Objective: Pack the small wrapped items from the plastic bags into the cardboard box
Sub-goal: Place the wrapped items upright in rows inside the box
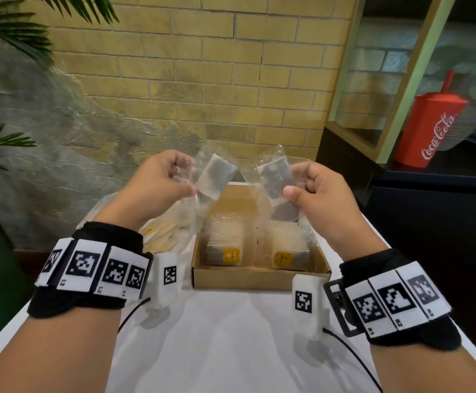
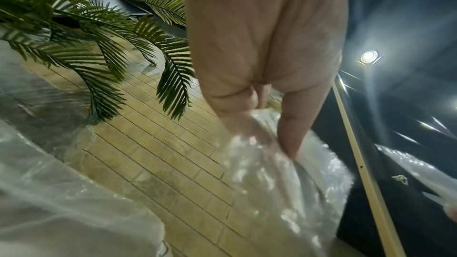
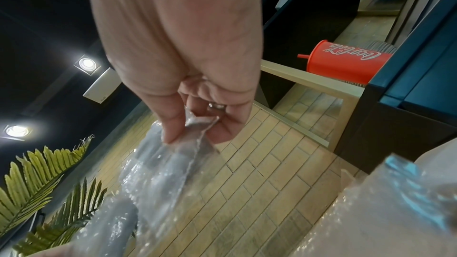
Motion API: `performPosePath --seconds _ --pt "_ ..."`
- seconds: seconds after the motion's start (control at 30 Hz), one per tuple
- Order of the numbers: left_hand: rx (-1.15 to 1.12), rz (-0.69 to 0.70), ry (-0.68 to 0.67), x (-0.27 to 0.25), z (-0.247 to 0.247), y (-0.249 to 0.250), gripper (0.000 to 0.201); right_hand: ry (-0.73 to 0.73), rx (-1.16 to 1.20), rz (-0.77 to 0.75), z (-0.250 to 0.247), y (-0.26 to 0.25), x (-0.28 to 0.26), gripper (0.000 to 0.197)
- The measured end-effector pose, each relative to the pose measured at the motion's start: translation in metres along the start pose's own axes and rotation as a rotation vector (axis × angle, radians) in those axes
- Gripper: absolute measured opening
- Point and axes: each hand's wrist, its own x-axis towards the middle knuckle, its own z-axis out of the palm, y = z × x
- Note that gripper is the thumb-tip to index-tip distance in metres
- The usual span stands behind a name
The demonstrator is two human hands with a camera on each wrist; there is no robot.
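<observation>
Two flat wrapped items are hanging above the open cardboard box (image 1: 259, 276), each in crinkled clear plastic. The left hand (image 1: 151, 188) is pinching the left item (image 1: 215, 177), the right hand (image 1: 320, 197) is pinching the right item (image 1: 276, 178). Packed stacks with yellow tags (image 1: 231, 255) are sitting inside the box on the white table (image 1: 217, 350). A red cup (image 1: 426, 126) reading Coca-Cola is standing on the dark shelf to the right
</observation>
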Motion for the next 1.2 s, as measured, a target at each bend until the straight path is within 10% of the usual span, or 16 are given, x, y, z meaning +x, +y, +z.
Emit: performPosePath --seconds 0.5,1.1,1.2 --pt "-0.143 0.098 0.063 -0.005 0.024 0.011 0.047 0.186 0.103 -0.1 -0.003 0.01 0.01 0.064" --pt "-0.32 -0.012 -0.112 -0.018 0.048 0.025 0.022 -0.075 0.229 0.001 0.0 -0.001 -0.003 0.009" --pt "-0.333 0.007 -0.15 -0.018 0.054 0.025 0.015 -0.05 0.153 -0.013 0.006 0.0 -0.001 0.033"
